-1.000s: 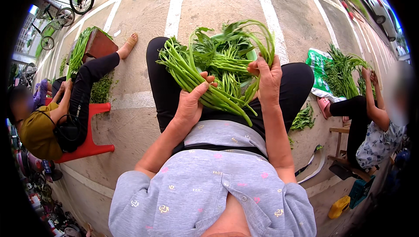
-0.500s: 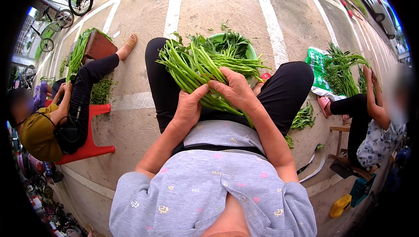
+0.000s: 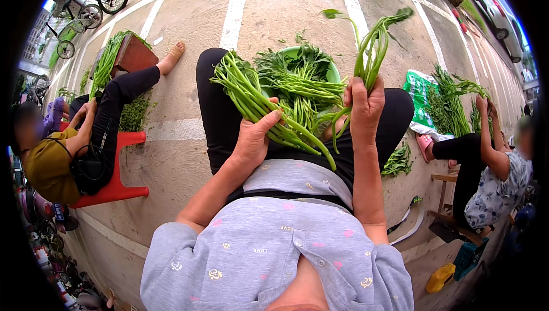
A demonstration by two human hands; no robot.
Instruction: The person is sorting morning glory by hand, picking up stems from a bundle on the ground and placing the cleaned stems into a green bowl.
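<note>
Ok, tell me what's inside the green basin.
Leafy green stems lie piled in the green basin, with dark leaves mostly toward its far side. The pile covers the bottom, so anything underneath cannot be seen.

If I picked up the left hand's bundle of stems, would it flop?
The bundle of stems would probably bend only somewhat: its stems run fairly straight past the left hand. It might come apart, as no tie shows around it.
</note>
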